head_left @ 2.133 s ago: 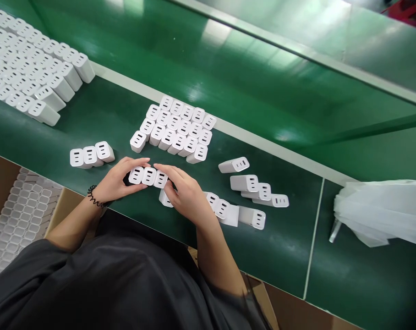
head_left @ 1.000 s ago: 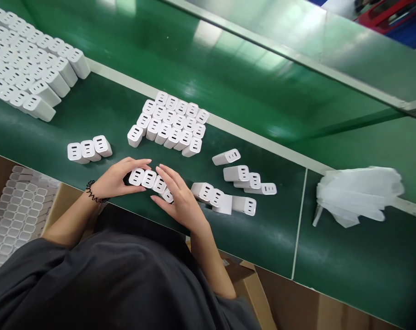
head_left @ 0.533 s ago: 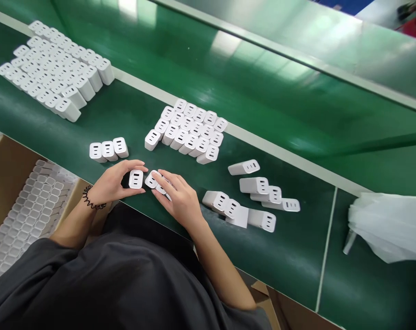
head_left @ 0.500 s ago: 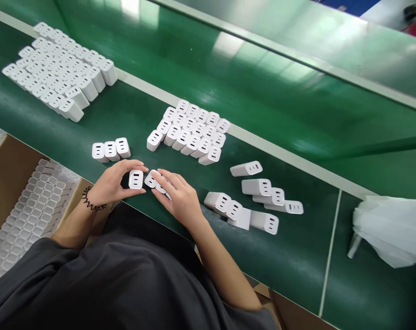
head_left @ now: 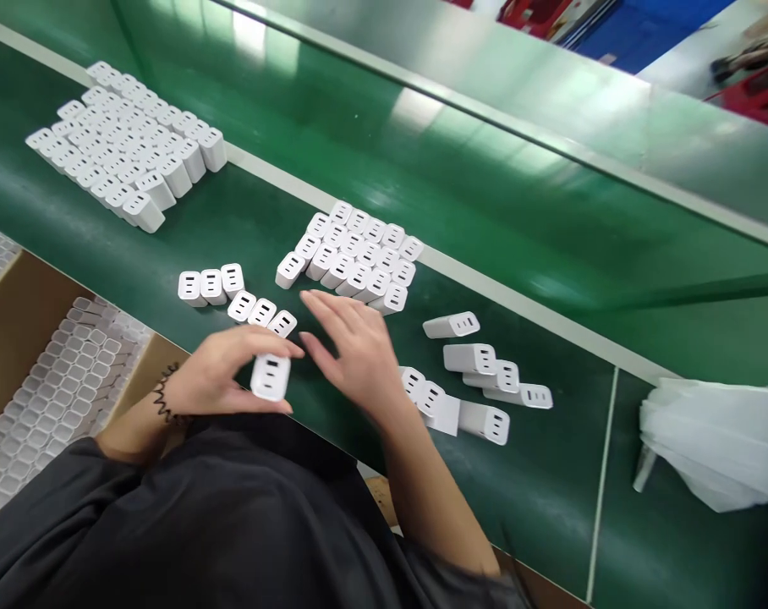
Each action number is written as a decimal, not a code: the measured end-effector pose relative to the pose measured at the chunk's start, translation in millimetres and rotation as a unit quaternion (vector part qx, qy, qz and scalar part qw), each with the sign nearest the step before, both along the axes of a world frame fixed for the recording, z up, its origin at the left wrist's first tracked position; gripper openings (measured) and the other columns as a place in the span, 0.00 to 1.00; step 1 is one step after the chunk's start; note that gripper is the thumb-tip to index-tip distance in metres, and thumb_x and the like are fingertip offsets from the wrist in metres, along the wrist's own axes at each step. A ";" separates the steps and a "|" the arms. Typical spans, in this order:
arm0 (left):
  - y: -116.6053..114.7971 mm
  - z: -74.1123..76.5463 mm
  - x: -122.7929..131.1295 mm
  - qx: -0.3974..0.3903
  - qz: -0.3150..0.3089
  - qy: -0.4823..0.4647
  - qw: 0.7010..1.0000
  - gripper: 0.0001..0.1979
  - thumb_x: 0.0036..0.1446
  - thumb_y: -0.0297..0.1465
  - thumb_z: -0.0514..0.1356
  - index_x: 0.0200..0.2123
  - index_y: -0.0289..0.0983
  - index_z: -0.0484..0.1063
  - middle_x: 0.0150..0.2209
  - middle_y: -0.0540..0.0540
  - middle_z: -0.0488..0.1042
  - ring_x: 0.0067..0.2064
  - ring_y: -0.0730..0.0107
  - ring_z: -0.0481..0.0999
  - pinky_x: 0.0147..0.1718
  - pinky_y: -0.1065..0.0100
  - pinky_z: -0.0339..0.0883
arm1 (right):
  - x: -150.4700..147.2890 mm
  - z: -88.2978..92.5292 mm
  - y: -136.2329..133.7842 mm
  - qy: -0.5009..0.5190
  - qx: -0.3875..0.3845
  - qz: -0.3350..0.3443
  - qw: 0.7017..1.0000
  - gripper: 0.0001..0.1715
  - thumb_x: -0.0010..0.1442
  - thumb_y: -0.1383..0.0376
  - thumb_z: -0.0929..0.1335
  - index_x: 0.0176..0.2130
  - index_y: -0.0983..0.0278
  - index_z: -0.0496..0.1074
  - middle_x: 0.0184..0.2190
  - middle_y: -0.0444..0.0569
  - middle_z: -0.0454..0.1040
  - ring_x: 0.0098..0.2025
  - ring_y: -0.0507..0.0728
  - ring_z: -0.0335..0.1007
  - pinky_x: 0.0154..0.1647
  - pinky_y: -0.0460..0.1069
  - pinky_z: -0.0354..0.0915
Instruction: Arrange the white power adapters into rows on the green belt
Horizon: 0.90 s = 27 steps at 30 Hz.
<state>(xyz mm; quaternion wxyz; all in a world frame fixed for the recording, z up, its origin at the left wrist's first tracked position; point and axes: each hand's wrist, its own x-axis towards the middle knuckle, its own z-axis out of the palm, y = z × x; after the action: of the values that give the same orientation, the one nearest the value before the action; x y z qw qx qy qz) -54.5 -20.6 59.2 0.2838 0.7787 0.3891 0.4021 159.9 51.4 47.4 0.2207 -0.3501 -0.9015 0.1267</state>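
Note:
Between the thumb and fingers of my left hand [head_left: 228,372] is a white charger [head_left: 271,377], its face with the port slots turned up. My right hand [head_left: 359,351] is over the green bench with thumb and fingers apart and nothing in it. Just beyond my left hand, three white chargers [head_left: 261,313] stand in a slanting row, partly covered by its fingers. Another three chargers [head_left: 211,286] stand side by side to their left. A block of several chargers [head_left: 359,254] stands upright beyond my right fingertips.
Farther left is a larger block of upright chargers [head_left: 130,144]. Several chargers [head_left: 484,420] lie on their sides at the right, by a white card [head_left: 446,415]. A translucent plastic bag [head_left: 714,440] lies far right. An open carton [head_left: 3,326] of chargers is below the bench edge.
My right hand has let go of the chargers by my left hand and moved up and right, opening. Three chargers now stand in a row there. My left hand, still holding its charger, came nearer me.

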 end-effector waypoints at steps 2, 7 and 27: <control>6.5 -11.4 29.4 -0.039 -0.070 0.015 0.997 0.25 0.56 0.39 0.70 0.53 0.40 0.66 0.49 0.42 0.79 0.49 0.63 0.80 0.50 0.64 0.76 | 32.1 4.2 0.6 0.003 0.007 -0.068 0.998 0.25 0.70 0.61 0.63 0.64 0.60 0.66 0.58 0.54 0.74 0.58 0.63 0.71 0.58 0.59 0.64; 28.7 -47.5 106.0 -0.066 -0.119 0.142 0.980 0.19 0.58 0.31 0.67 0.50 0.37 0.66 0.48 0.41 0.77 0.50 0.58 0.78 0.47 0.61 0.77 | 91.6 -0.1 5.0 -0.020 0.020 -0.215 0.976 0.24 0.68 0.59 0.64 0.61 0.60 0.69 0.56 0.57 0.75 0.56 0.66 0.72 0.56 0.63 0.68; 48.2 -38.3 84.7 -0.025 -0.015 0.156 0.987 0.12 0.66 0.35 0.59 0.49 0.39 0.65 0.57 0.38 0.70 0.59 0.57 0.73 0.55 0.55 0.75 | 106.8 -46.0 -53.4 -0.082 0.071 -0.216 0.970 0.26 0.66 0.54 0.69 0.60 0.57 0.70 0.58 0.56 0.74 0.60 0.66 0.70 0.62 0.63 0.62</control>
<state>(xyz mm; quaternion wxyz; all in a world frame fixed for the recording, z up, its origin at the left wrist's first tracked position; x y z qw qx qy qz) 30.2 27.6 20.8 0.2457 0.8302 0.4266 0.2616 266.7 -1.9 1.4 0.1925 -0.5289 -0.8264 -0.0175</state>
